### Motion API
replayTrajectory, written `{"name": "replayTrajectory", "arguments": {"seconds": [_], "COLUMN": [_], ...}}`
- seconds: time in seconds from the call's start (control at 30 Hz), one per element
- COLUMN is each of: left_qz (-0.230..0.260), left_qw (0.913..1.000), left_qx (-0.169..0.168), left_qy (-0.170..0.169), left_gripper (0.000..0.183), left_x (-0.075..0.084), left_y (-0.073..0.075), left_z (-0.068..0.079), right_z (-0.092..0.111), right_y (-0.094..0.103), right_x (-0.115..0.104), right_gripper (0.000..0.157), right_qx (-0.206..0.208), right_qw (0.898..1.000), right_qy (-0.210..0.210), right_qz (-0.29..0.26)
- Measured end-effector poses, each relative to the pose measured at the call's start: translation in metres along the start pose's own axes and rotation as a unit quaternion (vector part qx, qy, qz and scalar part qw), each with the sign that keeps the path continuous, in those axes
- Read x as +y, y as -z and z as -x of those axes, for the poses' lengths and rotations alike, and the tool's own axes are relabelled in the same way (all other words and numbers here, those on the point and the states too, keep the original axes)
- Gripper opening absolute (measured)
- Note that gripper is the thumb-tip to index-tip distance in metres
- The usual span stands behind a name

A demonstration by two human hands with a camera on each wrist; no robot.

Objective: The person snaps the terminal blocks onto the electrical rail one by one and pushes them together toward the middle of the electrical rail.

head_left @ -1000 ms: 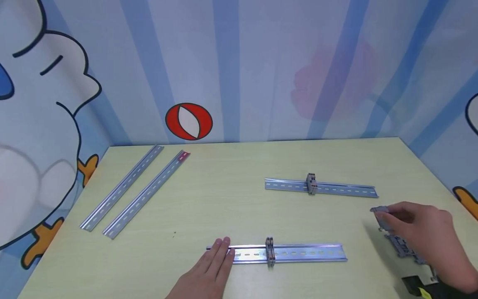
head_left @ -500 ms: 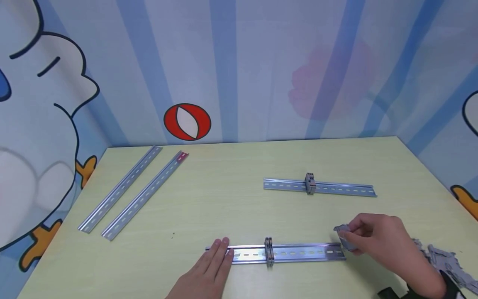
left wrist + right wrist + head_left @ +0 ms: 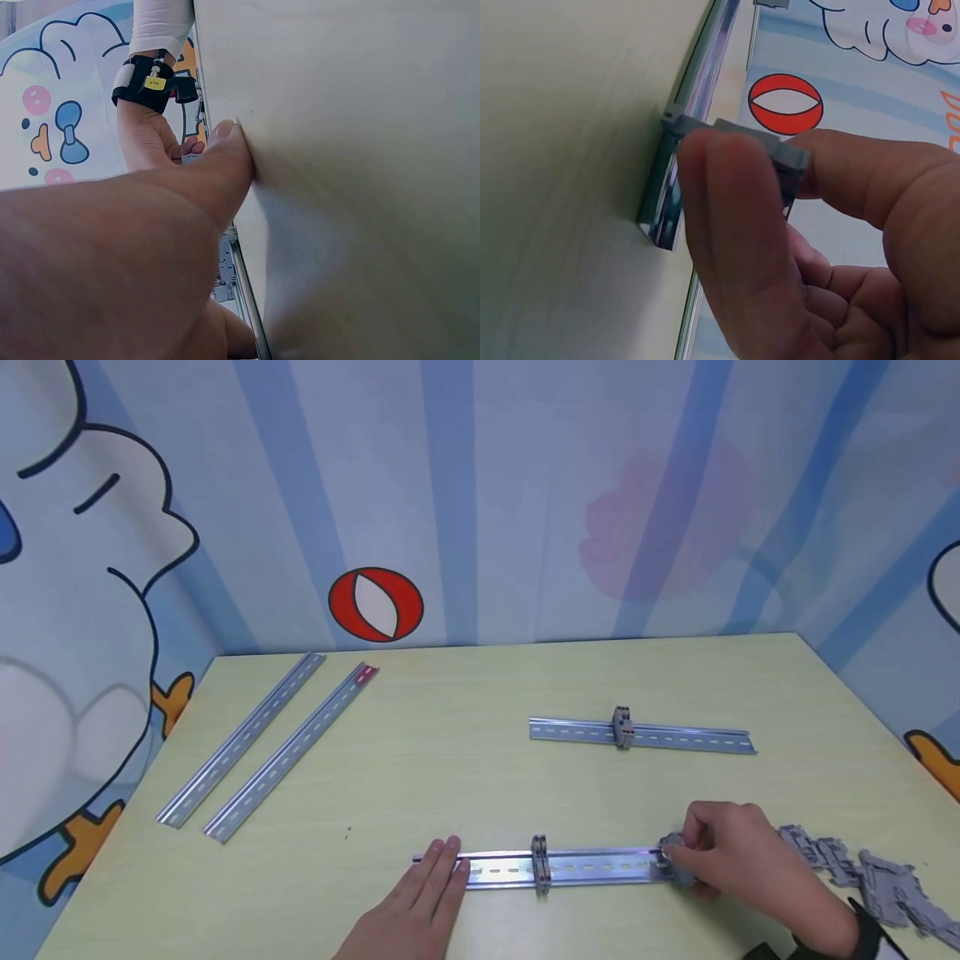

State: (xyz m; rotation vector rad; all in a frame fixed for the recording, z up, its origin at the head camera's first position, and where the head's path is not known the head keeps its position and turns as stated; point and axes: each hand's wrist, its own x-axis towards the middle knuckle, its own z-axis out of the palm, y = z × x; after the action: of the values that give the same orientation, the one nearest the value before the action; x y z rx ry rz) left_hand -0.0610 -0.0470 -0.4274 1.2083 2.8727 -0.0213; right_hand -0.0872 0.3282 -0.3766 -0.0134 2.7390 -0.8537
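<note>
On the near DIN rail [image 3: 600, 860] rests the straight-fingered left hand [image 3: 411, 902]. At the right end, the right hand [image 3: 738, 850] pinches a terminal block [image 3: 788, 155].

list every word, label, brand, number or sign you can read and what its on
Nothing reads clearly.
Yellow label on the black wrist strap: too small to read.
Orange lettering on the patterned backdrop: sideways, cut off, unreadable.
Metal rails, grey pieces: no text visible.

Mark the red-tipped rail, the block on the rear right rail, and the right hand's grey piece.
Red-tipped rail [image 3: 291, 752]: head view, middle of its slotted face.
Rear block [image 3: 623, 728]: head view, middle of its body.
Grey piece [image 3: 771, 141]: right wrist view, exposed edge.
</note>
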Motion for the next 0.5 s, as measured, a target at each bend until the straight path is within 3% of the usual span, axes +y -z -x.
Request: {"name": "replayTrajectory", "arguments": {"seconds": [0.2, 0.5], "left_qz": [0.007, 0.006], "left_qw": [0.9999, 0.9996], "left_qx": [-0.014, -0.027], "left_qy": [0.005, 0.002], "left_gripper": [0.109, 0.111], "left_x": [0.000, 0.000], "left_y": [0.002, 0.003], "left_z": [-0.001, -0.002], "right_z": [0.001, 0.000], "right_y": [-0.002, -0.006], "right_x": [-0.002, -0.011], "right_gripper": [0.022, 0.024], "right_qx": [-0.002, 0.032], "right_qw": [1.000, 0.998], "right_qy": [-0.006, 0.007], "right_qz": [0.002, 0.047]}}
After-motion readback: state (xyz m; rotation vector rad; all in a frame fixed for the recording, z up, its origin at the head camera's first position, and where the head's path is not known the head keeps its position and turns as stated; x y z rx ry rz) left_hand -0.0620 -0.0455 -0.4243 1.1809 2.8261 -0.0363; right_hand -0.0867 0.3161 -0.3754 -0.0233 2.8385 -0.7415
